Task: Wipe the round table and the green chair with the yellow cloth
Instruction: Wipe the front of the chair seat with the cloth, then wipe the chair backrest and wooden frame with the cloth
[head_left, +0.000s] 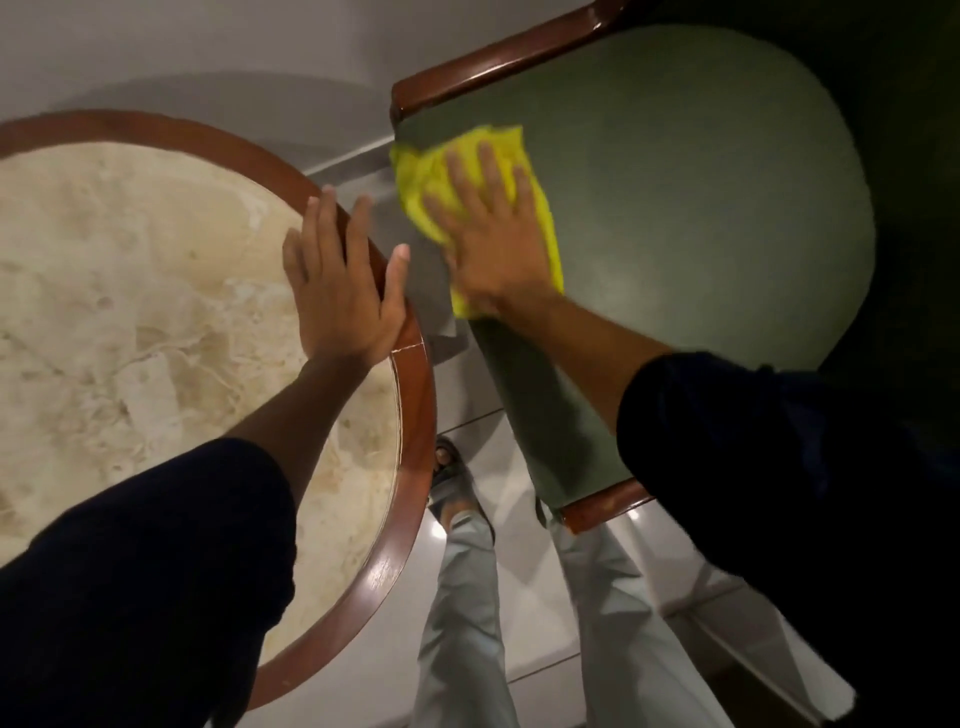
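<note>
Pressing flat, my right hand (491, 244) has its fingers spread over the yellow cloth (540, 218), not clenched around it but pinning it palm-down against the seat of the green chair (701, 208). The cloth sits at the seat's near-left corner, just beside the chair's wooden rail (498, 62), with bunched folds poking out past my fingertips and a strip trailing under my wrist. My left hand (343, 280) holds nothing; its grip is released, palm resting open on the brown wooden rim of the round worktop (415, 395), which stands just left of the chair with a narrow gap of floor (649, 566) between them. I judge the chair wipe to be under way, with most of the seat to the right of the cloth not yet covered. The risk I see is that a flat palm gives little hold: a quick stroke toward the chair's edge could let the cloth slip out and drop into that gap. Leaning hard on the worktop rim could also tip or shift it.
</note>
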